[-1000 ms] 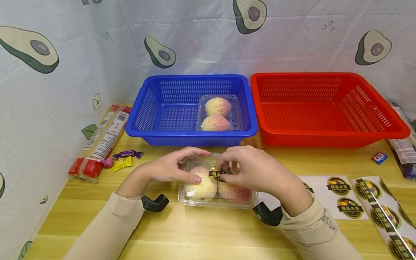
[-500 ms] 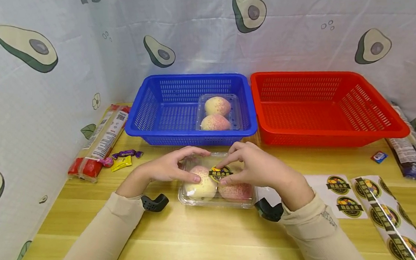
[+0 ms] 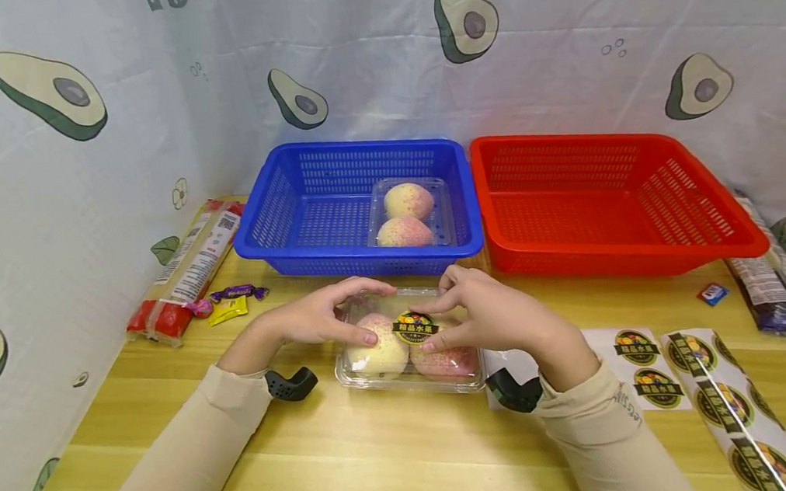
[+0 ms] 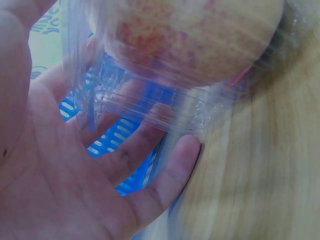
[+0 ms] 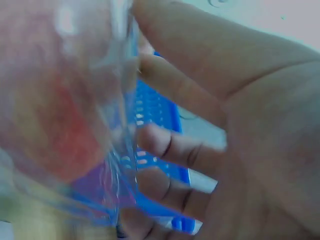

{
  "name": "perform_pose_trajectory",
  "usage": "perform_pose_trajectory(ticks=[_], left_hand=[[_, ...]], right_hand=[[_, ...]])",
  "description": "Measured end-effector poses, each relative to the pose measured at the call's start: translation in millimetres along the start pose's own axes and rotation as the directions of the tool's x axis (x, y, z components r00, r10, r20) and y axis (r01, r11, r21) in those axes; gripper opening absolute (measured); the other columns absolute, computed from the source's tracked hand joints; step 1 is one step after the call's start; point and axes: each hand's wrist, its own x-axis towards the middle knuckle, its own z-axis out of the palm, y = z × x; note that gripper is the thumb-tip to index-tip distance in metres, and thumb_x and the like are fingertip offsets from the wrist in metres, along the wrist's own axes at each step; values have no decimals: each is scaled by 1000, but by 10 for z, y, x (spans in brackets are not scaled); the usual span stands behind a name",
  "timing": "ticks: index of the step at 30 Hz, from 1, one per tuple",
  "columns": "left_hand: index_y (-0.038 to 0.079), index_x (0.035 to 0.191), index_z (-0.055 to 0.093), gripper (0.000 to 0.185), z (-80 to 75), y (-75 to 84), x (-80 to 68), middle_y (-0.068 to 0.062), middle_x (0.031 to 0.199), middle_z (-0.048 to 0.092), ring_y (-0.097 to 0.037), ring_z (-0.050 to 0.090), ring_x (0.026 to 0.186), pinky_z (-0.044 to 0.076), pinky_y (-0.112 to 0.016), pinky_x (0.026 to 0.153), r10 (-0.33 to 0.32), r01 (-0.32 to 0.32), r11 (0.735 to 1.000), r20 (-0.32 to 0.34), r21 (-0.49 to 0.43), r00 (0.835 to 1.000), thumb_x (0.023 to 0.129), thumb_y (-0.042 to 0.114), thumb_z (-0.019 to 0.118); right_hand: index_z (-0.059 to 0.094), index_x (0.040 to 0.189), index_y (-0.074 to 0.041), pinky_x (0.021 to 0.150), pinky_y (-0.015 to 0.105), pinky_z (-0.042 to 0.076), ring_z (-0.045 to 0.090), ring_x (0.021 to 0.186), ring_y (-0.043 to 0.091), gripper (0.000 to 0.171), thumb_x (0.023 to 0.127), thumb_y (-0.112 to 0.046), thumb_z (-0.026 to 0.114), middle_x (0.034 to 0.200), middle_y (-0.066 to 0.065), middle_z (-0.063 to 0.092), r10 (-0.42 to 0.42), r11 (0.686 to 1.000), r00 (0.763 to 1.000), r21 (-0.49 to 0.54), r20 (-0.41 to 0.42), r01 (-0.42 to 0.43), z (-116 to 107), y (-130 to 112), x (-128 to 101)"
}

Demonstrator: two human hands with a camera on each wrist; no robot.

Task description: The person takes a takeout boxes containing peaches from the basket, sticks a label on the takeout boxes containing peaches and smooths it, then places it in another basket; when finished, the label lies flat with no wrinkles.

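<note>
Both hands cup the clear box [image 3: 407,345] of peaches on the table [image 3: 356,467], left hand [image 3: 315,318] curled over one end, right hand [image 3: 493,315] pinching by the sticker [image 3: 416,326]. Left wrist view: fingers [image 4: 150,150] wrap its wall. Right wrist view agrees. I judge I'm sealing the label; next, press it flat.

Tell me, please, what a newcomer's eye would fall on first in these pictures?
Most likely the clear fruit box at the table's middle, two pink-speckled fruits inside and a round black-and-yellow sticker on its lid, with the left hand and right hand gripping its two ends. Behind it stand a blue basket holding a second fruit box and a red basket beside it. Avocado-print cloth hangs all round.
</note>
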Motion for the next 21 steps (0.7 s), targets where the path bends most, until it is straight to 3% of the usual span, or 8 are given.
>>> perform_pose_trajectory(ticks=[5,14,21], left_hand=[[13,150,45,69,-2,0,-5,-2,152,44,-25,39,138,34,-48,112,-3,3,1000,2,-8,1000,91,28,78],[13,150,45,70,-4,4,-10,-4,152,44,-27,40,137,35,-49,111,0,0,1000,1,0,1000,91,31,77],[12,150,45,69,-1,-8,-5,-4,152,44,-26,39,139,34,-47,112,3,-3,1000,2,-10,1000,91,29,77]], right_hand=[[73,126,-18,68,34,48,51,88,20,48,82,-35,84,99,2,57,-19,997,999,76,32,16,-71,33,-18],[79,115,-18,65,32,46,52,84,21,37,80,-28,87,94,2,57,46,998,999,43,28,-47,-66,14,6],[79,116,-17,63,31,44,51,84,19,34,84,-29,84,92,-1,60,2,997,1000,73,10,-3,-84,53,-25]])
